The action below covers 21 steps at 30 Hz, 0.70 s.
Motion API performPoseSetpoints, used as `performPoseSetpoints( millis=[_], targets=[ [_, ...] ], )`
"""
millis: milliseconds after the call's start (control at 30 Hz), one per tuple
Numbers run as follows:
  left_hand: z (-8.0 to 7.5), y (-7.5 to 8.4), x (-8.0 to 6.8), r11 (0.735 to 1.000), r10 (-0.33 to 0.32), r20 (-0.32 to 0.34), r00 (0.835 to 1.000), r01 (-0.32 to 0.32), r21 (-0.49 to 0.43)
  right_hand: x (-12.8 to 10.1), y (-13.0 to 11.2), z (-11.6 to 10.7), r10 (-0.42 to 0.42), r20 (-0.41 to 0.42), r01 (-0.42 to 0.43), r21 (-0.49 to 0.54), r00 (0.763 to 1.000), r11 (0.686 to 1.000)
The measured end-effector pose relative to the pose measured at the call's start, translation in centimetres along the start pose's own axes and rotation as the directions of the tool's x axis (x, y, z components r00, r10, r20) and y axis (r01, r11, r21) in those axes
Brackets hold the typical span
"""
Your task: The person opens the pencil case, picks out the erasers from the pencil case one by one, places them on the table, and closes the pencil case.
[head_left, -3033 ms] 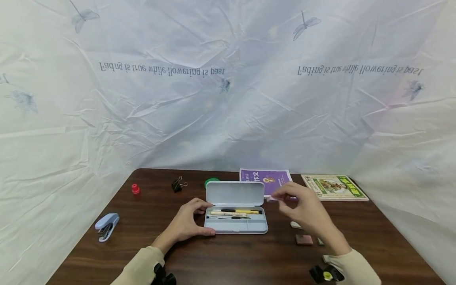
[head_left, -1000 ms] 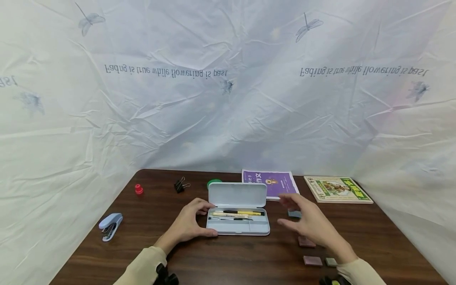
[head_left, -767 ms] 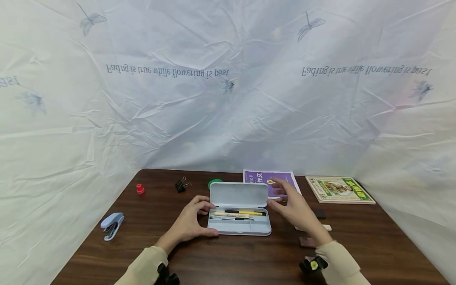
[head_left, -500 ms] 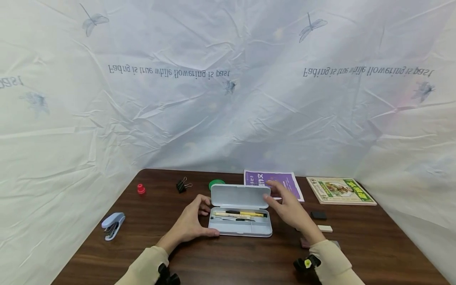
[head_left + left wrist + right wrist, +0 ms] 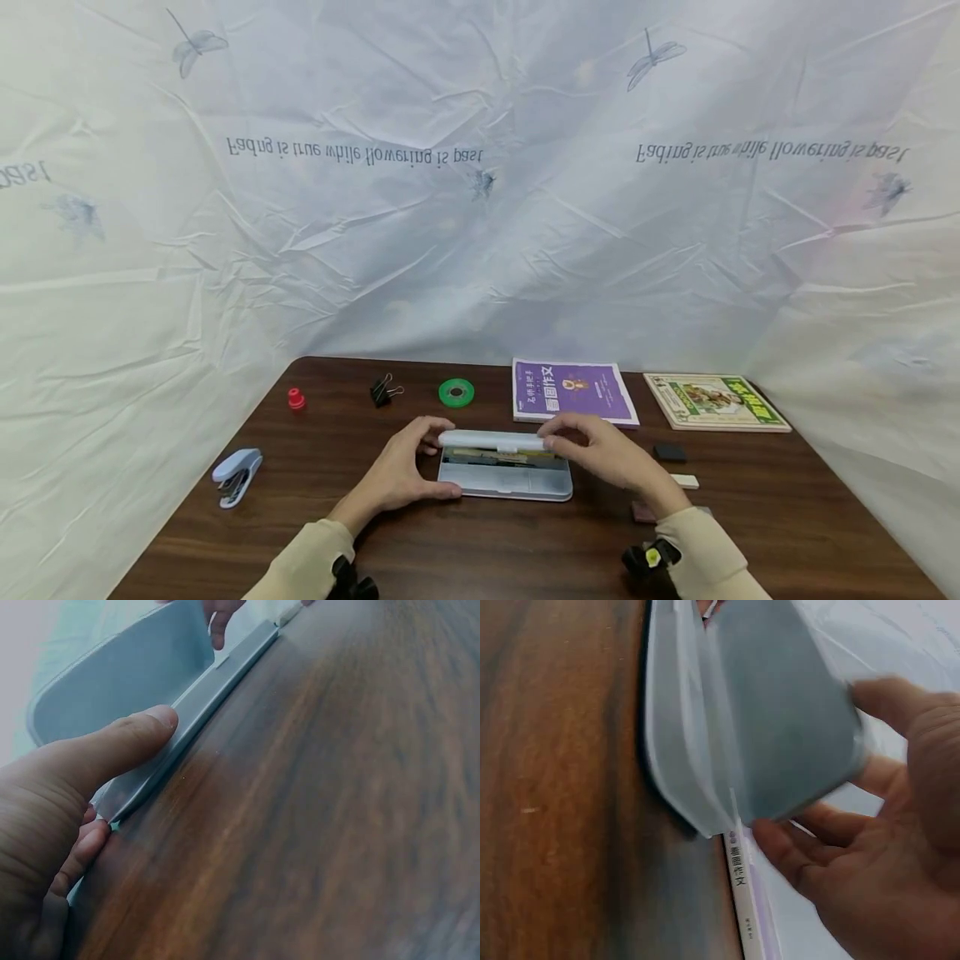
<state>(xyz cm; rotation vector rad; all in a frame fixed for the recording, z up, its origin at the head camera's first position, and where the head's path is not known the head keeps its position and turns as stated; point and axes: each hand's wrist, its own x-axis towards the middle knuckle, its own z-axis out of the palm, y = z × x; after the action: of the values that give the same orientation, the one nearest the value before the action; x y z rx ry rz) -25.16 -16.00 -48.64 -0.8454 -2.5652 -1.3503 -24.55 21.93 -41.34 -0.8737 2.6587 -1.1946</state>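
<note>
A pale grey-blue pencil case (image 5: 491, 482) lies on the dark wooden table, its lid (image 5: 480, 437) tilted partway down over the base. Several pens (image 5: 487, 456) sit inside, half hidden under the lid. My left hand (image 5: 397, 471) holds the case's left end, thumb on the front edge and fingers round the side. At the other end, my right hand (image 5: 603, 454) grips the lid's right corner between thumb and fingers. In the right wrist view the lid (image 5: 787, 705) stands at an angle above the base, with the right hand (image 5: 885, 855) at its corner.
Behind the case lie a green tape roll (image 5: 456, 392), a purple book (image 5: 573, 393) and a black binder clip (image 5: 385, 390). A stapler (image 5: 237, 477) and a red cap-like piece (image 5: 296, 398) are at left. Right: a picture book (image 5: 716, 402), erasers including a black one (image 5: 670, 452).
The right hand has moved from the right side to the lid and swung it forward and down from upright. The left hand has stayed on the case. The tape roll now shows fully.
</note>
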Motion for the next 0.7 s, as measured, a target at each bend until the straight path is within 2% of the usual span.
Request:
performPoseSetpoints(
  millis=[133, 300, 567, 700],
  targets=[
    [0.0, 0.1, 0.0, 1.000, 0.024, 0.014, 1.000, -0.024, 0.008, -0.2, 0.1, 0.3, -0.029, 0.069, 0.033, -0.061, 0.997, 0.998],
    [0.1, 0.2, 0.1, 0.999, 0.040, 0.014, 0.999, -0.040, 0.022, -0.1, -0.1, 0.8, -0.018, 0.070, 0.031, -0.182, 0.997, 0.983],
    [0.0, 0.0, 0.0, 1.000, 0.001, 0.004, 1.000, -0.002, 0.023, 0.1, -1.0, 1.4, 0.030, 0.070, -0.015, -0.200, 0.997, 0.980],
    [0.1, -0.1, -0.2, 1.000, 0.002, 0.011, 1.000, -0.002, 0.012, 0.0, -1.1, 1.6, 0.063, 0.076, -0.046, -0.206, 0.995, 0.977]
  ],
)
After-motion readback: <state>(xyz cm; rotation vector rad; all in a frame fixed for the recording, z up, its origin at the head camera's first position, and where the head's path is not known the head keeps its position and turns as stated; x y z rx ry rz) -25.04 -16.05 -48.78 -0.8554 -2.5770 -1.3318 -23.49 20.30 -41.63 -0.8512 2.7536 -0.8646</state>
